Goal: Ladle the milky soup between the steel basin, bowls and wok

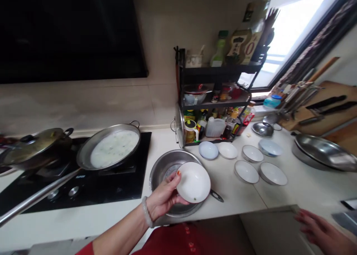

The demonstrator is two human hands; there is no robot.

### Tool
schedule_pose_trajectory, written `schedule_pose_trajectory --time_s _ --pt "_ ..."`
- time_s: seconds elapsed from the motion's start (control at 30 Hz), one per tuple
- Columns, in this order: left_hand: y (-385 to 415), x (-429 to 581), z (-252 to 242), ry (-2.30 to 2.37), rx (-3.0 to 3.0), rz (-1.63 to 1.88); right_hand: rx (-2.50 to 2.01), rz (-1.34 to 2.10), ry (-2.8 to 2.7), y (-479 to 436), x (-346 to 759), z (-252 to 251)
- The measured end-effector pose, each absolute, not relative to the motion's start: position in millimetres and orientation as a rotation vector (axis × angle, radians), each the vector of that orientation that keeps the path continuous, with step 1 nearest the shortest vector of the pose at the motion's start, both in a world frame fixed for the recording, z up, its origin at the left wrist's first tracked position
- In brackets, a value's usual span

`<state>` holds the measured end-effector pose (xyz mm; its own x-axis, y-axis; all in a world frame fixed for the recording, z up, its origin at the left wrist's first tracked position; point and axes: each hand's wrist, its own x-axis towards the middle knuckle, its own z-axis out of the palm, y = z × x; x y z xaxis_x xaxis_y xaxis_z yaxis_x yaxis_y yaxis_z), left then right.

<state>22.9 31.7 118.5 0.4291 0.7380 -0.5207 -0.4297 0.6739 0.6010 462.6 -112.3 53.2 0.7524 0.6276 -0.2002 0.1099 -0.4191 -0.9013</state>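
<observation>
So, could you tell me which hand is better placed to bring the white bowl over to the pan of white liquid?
Probably the left hand: it already grips the white bowl nearest the pan. The right hand rests far off at the counter edge.

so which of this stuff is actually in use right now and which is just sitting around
In use:
left hand, holding the white bowl
steel basin under that bowl
pan of white liquid on the stove

Lying about:
six bowls on the counter
spice rack
lidded pot
steel wok
right hand, at the counter edge
</observation>
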Motion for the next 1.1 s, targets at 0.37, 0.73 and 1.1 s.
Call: schedule_pose_trajectory --time_s 0.37,0.73,1.1 --pt "28 127 96 0.724 0.519 0.338 -1.190 1.414 -0.491 -103 304 65" --pt "27 160 90 0.696 0.619 0.311 -1.163 1.171 -0.215 -100 324 52" --pt "44 71 113 0.815 0.464 0.573 -1.198 1.140 -0.135 -84 353 2"
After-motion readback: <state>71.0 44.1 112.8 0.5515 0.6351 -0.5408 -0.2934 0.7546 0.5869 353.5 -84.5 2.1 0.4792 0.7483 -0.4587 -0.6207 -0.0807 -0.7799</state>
